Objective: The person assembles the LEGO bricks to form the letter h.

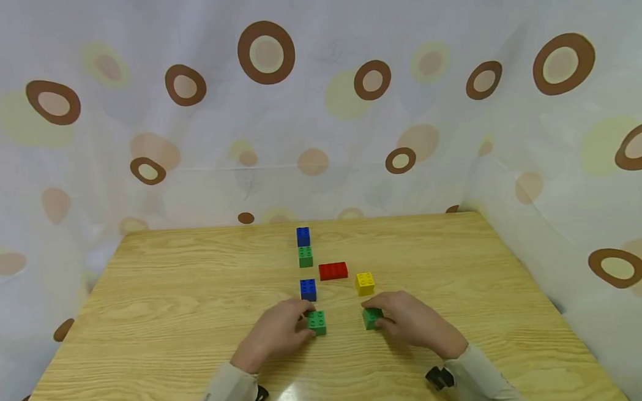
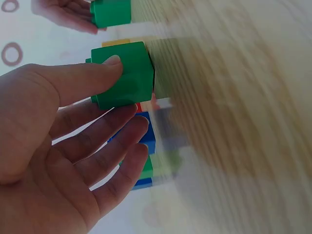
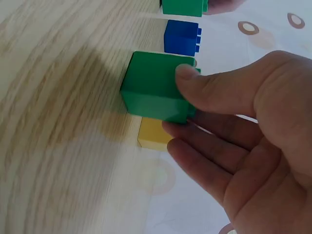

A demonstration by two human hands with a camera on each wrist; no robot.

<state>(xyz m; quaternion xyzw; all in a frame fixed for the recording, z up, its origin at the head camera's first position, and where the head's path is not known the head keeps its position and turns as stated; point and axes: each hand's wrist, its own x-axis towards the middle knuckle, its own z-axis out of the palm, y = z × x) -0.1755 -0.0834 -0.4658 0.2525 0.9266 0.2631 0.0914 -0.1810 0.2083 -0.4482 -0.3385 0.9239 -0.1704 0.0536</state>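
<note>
**Left hand [image 1: 279,327] and right hand [image 1: 414,322] work side by side at a wood-grain table [image 1: 167,308]**

The pale grain spreads around both hands, with glare between the forearms. Ahead of them, a whitish cloth [image 1: 316,115] patterned with brown rings meets the table's back edge. Wood runs wide from the left hand to the left edge and from the right hand to the right edge.

The left hand pinches the first green brick [image 1: 317,323] by thumb and fingertip, its other fingers loosely spread; the right hand pinches the second green brick [image 1: 371,317] likewise. A gap separates these bricks.

Just beyond the left hand is the near blue brick [image 1: 308,290]; farther out, the far green brick [image 1: 305,256], then the far blue brick [image 1: 303,236] near the back edge. Just beyond the right hand sits the yellow brick [image 1: 365,283]; ahead, between both hands, the red brick [image 1: 333,271].
</note>
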